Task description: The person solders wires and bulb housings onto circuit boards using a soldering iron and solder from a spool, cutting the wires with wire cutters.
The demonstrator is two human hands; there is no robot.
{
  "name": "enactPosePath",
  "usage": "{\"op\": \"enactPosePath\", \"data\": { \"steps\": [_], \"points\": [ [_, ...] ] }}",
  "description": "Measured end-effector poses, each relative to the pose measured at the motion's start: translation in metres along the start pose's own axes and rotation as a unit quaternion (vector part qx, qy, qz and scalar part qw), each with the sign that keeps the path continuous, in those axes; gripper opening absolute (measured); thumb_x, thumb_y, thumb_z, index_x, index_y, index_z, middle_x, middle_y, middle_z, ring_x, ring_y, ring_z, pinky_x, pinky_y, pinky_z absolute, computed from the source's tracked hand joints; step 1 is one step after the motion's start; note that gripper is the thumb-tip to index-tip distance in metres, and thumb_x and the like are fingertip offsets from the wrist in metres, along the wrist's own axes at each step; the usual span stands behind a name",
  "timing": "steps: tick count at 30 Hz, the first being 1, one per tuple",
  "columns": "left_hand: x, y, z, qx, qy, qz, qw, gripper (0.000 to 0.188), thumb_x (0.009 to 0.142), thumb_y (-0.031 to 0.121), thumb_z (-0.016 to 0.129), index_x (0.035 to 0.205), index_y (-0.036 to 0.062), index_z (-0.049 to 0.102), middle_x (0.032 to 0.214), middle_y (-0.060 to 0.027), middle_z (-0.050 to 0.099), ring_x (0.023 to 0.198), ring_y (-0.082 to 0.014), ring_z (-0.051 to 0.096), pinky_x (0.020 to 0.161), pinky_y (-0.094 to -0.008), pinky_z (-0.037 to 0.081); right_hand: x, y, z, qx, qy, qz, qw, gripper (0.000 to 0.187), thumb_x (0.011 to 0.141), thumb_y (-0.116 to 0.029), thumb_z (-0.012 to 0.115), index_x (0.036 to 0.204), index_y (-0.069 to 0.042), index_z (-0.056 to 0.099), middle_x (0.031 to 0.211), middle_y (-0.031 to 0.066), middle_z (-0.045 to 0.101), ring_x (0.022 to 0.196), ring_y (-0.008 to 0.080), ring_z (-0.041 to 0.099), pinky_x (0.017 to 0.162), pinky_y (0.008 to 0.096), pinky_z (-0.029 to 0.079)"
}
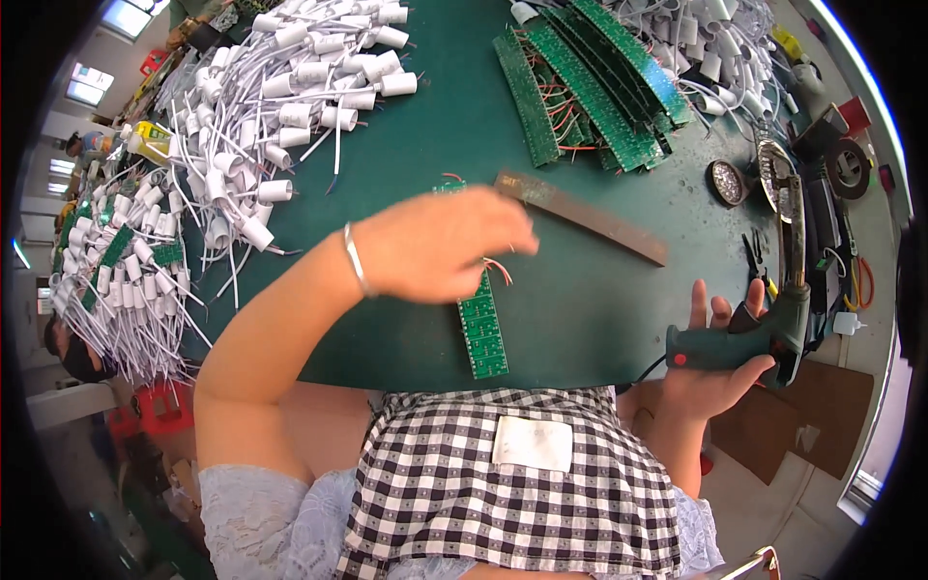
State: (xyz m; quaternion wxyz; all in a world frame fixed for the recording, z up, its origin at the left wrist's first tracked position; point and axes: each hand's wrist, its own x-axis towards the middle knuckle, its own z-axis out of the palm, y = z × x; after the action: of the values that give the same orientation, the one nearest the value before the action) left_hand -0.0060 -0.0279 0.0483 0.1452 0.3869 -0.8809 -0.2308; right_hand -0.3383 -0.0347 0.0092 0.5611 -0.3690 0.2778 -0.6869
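My left hand, with a silver bangle at its wrist, is over a narrow green circuit board strip lying on the table. Its fingers curve down with the thumb apart, and nothing shows in them; whether they touch the strip is hidden. Thin red wires stick out beside the thumb. In my right hand rests a dark green soldering gun, its handle lying across the palm and its metal barrel pointing away from me. Several of that hand's fingers are stretched out past the handle.
A rusty flat metal bar lies slantwise beyond my left hand. Stacked circuit boards sit at the back. White lamp holders with cables are heaped at the left. At the right are a round tin, pliers and a black tape roll.
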Motion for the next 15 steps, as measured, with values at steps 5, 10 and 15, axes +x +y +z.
{"op": "enactPosePath", "data": {
  "steps": [5,10,15],
  "points": [
    [0.038,-0.037,0.014,0.08,0.051,-0.134,0.986,0.045,0.078,0.02,0.073,0.118,0.0062,0.058,0.115,-0.0089,0.057,0.107,-0.0301,0.052,0.093,-0.0389,0.046,-0.003,-0.005,-0.008,0.025,0.02,0.019,0.999,0.06,0.091,-0.056,0.051,0.13,-0.011,0.045,0.147,0.0088,0.035,0.106,0.0237,0.057,0.109,0.0602,0.03],
    [0.038,-0.04,0.02,0.102,0.062,-0.107,0.987,0.027,0.078,0.02,0.073,0.099,0.007,0.063,0.1,-0.0072,0.057,0.099,-0.0275,0.054,0.085,-0.0391,0.049,-0.007,-0.003,-0.013,0.026,0.014,0.023,0.999,0.061,0.092,-0.056,0.051,0.132,-0.011,0.042,0.148,0.0086,0.034,0.106,0.0233,0.056,0.109,0.0581,0.031],
    [0.005,0.023,0.019,0.096,0.057,-0.11,0.988,0.039,0.075,0.019,0.074,0.107,0.0024,0.06,0.101,-0.0105,0.055,0.096,-0.0296,0.055,0.084,-0.0381,0.048,-0.011,0.002,-0.007,0.003,0.026,0.031,0.999,0.065,0.093,-0.06,0.044,0.138,-0.013,0.037,0.149,0.0073,0.033,0.102,0.0214,0.059,0.104,0.0561,0.039]
  ]
}}
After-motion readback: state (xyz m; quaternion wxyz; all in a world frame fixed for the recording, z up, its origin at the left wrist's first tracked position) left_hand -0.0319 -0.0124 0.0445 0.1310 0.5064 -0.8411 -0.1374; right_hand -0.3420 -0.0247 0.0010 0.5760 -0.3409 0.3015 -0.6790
